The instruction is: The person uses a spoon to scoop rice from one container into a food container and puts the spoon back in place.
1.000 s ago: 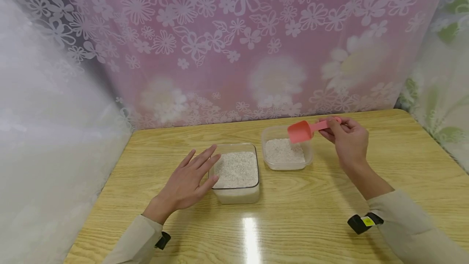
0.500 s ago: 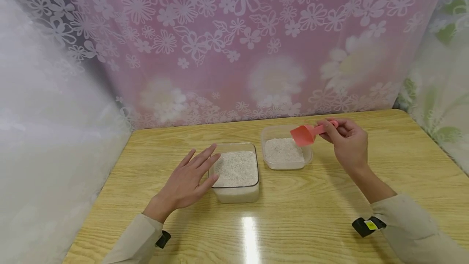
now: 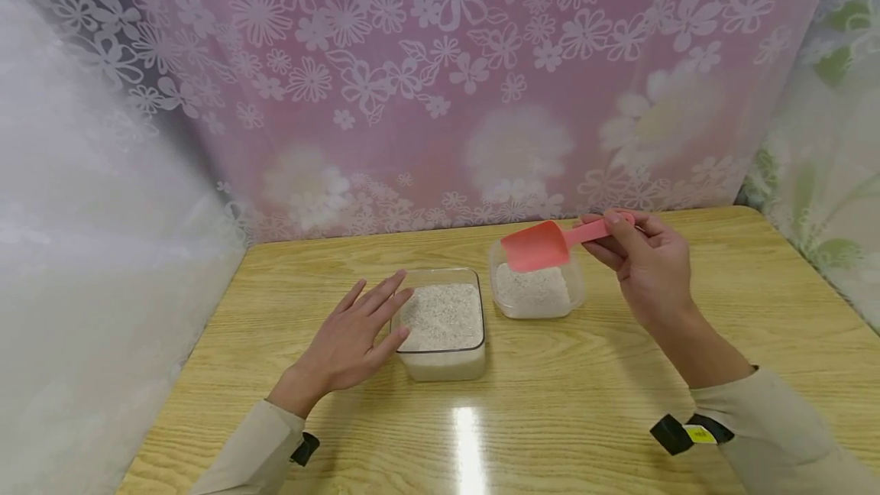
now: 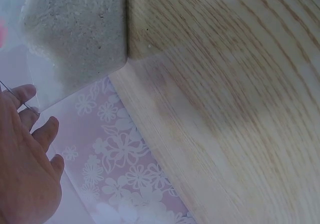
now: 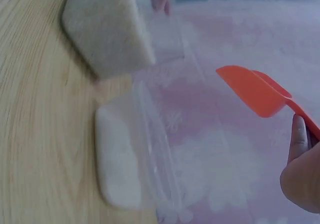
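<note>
My right hand (image 3: 649,270) pinches the handle of a pink scoop (image 3: 539,248). In the head view the scoop's bowl hangs over the smaller plastic container (image 3: 504,304), which holds white rice (image 3: 532,292). The right wrist view shows the scoop (image 5: 255,91) raised well above that container (image 5: 160,164). To the left stands a larger clear container (image 3: 447,367), with rice (image 3: 445,317) filling most of it. My left hand (image 3: 351,338) rests with spread, fairly straight fingers on that container's left rim. In the left wrist view its fingertips (image 4: 46,131) lie at the rim.
Both containers stand on a wood-grain table (image 3: 564,411). A pink flowered curtain (image 3: 412,98) hangs along the table's back edge. Pale sheets hang at the left (image 3: 89,250) and right sides. Black straps with small devices (image 3: 687,434) sit on the sleeves.
The scoop dips slightly right, then shifts left and up over the smaller container, its bowl now turned more toward the camera. The left hand stays at the larger container's rim.
</note>
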`<state>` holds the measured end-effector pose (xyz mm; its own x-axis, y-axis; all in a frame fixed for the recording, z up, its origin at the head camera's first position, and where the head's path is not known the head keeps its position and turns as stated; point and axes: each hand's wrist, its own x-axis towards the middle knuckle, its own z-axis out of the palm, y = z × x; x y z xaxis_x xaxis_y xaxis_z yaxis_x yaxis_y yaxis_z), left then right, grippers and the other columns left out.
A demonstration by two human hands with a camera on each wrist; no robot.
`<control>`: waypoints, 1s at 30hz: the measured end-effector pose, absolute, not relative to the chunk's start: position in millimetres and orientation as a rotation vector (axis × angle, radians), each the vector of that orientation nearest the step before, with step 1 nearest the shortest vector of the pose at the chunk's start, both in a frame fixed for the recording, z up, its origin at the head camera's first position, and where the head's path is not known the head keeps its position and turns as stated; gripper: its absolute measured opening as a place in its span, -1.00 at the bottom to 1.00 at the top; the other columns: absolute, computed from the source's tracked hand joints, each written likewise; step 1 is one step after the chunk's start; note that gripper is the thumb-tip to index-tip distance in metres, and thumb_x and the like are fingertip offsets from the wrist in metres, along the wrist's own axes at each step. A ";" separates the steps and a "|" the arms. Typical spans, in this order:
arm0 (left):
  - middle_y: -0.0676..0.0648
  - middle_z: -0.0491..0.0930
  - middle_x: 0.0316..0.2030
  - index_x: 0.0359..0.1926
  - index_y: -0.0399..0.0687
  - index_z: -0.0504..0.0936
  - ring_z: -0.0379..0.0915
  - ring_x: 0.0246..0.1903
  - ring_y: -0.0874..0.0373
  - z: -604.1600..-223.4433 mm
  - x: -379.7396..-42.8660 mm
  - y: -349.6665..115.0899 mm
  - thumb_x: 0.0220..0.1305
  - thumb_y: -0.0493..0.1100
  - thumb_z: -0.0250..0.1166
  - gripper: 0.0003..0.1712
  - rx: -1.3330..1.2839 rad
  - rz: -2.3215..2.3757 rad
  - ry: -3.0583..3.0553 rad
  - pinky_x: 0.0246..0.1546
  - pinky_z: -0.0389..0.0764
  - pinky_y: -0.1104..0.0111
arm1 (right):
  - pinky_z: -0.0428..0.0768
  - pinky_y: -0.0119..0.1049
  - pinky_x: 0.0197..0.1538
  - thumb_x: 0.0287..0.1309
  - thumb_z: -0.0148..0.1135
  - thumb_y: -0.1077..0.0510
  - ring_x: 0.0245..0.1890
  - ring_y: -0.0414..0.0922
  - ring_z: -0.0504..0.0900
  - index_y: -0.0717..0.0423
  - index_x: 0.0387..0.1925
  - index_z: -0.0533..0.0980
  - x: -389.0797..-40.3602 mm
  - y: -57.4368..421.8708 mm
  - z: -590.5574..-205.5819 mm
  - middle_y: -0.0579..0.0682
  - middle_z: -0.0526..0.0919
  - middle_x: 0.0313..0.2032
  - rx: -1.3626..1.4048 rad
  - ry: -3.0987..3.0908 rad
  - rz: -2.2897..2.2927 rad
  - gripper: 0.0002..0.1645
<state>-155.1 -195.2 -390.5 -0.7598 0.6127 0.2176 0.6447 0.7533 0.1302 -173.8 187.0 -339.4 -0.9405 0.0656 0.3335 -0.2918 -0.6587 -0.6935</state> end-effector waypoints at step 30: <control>0.04 -0.10 0.48 0.47 0.08 0.14 -0.14 0.42 0.23 -388.6 -150.5 -199.1 0.50 0.21 -0.23 -0.35 -1.023 -0.276 -2.796 0.43 -0.19 0.13 | 0.66 -0.42 -0.29 0.25 0.24 0.20 -0.33 -0.25 0.69 0.14 -0.22 0.62 -131.9 77.9 -335.8 -0.09 0.67 -0.35 0.734 -2.317 1.523 -0.88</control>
<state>-150.5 -199.1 -388.6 -0.7557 0.6224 0.2041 0.6503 0.7501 0.1202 -131.9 77.9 -335.8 -0.8346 -0.2624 0.4843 -0.5486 0.3181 -0.7732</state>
